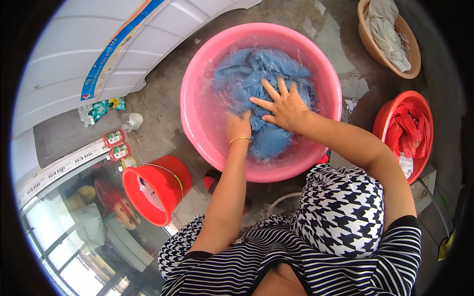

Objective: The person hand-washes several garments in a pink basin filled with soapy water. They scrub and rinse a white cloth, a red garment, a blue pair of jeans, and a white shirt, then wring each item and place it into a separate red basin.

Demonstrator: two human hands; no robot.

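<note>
A large pink plastic basin [187, 122] holds water and a soaked blue garment [274, 142]. My right hand [285, 105] lies on top of the garment with its fingers spread. My left hand [240, 124], with a gold-coloured bangle at the wrist, is at the garment's lower left edge; its fingers are blurred and partly hidden by water and cloth, so its grip cannot be made out. The garment spreads up towards the basin's far side, partly under water.
A red bucket [179, 170] stands left, near several small bottles [118, 151] and a clear plastic container [132, 121]. At right are a red basin [379, 122] with red clothes and a tan basin [415, 66] with white cloth. A white ribbed plastic body [163, 40] borders the upper left.
</note>
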